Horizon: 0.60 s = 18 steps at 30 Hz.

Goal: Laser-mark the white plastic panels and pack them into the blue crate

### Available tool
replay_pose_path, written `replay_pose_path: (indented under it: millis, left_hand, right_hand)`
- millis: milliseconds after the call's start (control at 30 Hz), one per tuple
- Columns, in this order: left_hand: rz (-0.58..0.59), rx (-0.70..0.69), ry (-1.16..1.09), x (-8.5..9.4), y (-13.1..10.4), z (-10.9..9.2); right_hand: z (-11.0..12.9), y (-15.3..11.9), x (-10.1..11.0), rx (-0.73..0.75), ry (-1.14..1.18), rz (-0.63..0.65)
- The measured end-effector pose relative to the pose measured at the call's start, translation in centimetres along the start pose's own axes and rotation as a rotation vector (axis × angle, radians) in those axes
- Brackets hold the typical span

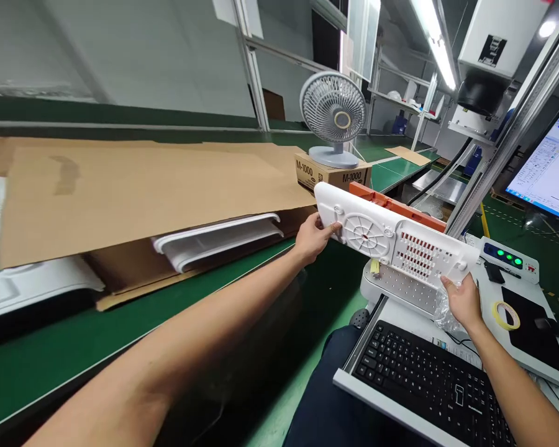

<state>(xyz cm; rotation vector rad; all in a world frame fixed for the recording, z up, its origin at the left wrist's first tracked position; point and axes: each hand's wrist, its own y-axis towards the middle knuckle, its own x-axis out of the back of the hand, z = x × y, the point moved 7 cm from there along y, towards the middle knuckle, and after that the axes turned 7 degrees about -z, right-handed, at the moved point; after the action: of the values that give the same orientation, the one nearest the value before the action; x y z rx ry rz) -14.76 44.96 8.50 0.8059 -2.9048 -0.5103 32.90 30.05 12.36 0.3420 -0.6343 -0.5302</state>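
Past the keyboard point(414, 372), holding up a white panel point(394, 248) by both ends.
Just beyond the keyboard's far edge, right hand point(464, 303) closed on the panel's right end, near crinkly clear plastic point(443, 315); up and left of the keyboard, left hand point(313, 240) closed down to the panel's thin left edge. No telling how tight. Best to pinch both ends evenly, move both hands together, and never bend the panel. Farther past the keyboard, an orange piece point(400, 208) to steer clear of. Farthest past the keyboard, a fan point(330, 115) on a box point(331, 177).
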Motion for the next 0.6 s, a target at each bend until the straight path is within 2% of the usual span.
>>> replay_pose_path:
  millis: [133, 267, 467, 600]
  left_hand:
    - [0.055, 0.043, -0.128, 0.3, -4.3, -2.1]
    - [0.055, 0.072, -0.243, 1.4, -9.1, -4.5]
    - [0.035, 0.059, -0.244, 3.4, -16.0, -7.9]
    - [0.007, 0.033, -0.245, 4.7, -20.2, -8.9]
  right_hand:
    - [1.1, -3.2, 5.0, 0.019, -0.022, -0.048]
    - [1.6, -6.7, 10.3, 0.087, -0.084, -0.143]
    - [1.3, -12.1, 17.1, 0.188, -0.215, -0.258]
    - [0.3, -15.4, 21.0, 0.259, -0.230, -0.352]
